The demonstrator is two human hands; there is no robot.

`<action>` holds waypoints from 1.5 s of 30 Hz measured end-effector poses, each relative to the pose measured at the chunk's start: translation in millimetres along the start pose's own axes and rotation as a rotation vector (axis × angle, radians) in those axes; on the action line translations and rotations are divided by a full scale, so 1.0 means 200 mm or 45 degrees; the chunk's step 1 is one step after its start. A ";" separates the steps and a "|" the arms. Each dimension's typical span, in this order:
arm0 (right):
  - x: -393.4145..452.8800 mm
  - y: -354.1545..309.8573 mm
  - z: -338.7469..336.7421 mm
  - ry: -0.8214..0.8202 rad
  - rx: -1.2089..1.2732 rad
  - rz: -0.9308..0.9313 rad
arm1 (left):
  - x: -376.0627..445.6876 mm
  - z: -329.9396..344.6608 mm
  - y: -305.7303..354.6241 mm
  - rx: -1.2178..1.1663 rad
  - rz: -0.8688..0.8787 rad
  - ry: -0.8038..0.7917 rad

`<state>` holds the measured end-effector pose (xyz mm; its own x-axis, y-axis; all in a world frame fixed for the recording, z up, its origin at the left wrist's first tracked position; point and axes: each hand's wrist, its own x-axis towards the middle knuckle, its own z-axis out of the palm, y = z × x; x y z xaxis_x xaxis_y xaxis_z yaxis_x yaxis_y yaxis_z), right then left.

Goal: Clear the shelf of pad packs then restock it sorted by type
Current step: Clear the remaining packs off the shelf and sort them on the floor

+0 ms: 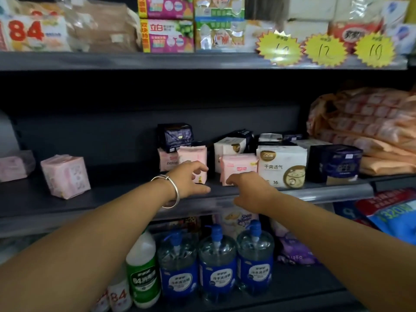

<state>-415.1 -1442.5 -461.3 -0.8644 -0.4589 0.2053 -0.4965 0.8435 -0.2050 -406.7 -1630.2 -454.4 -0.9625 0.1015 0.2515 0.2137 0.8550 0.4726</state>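
Far to the left of both hands a pink pad pack [65, 176] sits alone on the shelf [112, 197]. The left hand [191, 179], fingers loosely spread and empty, reaches a pink pack [195, 157]; the right hand [249, 190], also empty, nears another pink pack [238, 165]. It looks like clearing; next, each hand needs a firm grasp.

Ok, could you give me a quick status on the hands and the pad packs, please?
Left hand and right hand open, reaching, holding nothing. Pink packs just ahead on middle shelf. White pack and dark pack beside. Nothing blocking.
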 end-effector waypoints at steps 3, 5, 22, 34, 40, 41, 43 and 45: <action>0.05 0.09 -0.03 -0.008 -0.026 0.011 | 0.11 0.02 0.06 0.028 0.035 -0.008; 0.08 0.14 -0.04 -0.001 -0.055 0.009 | 0.17 0.04 0.10 0.031 0.056 -0.010; 0.30 0.38 -0.18 0.123 -0.010 -0.045 | 0.50 0.11 0.18 0.148 0.085 -0.065; 0.41 0.53 -0.31 -0.041 -0.313 0.058 | 0.68 0.19 0.27 0.336 0.155 -0.145; 0.48 0.67 -0.33 -0.288 -0.421 0.192 | 0.78 0.22 0.27 0.296 0.123 -0.121; 0.50 0.69 -0.33 -0.319 -0.416 0.201 | 0.80 0.22 0.27 0.291 0.114 -0.109; 0.53 0.72 -0.33 -0.377 -0.381 0.199 | 0.86 0.22 0.25 0.298 0.086 -0.061; 0.57 0.74 -0.33 -0.420 -0.335 0.169 | 0.91 0.23 0.24 0.325 0.029 -0.015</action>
<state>-581.3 -1350.7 -404.7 -0.9195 -0.3703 -0.1319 -0.3793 0.9239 0.0508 -579.8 -1546.9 -424.6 -0.9602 0.1266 0.2488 0.1874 0.9529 0.2383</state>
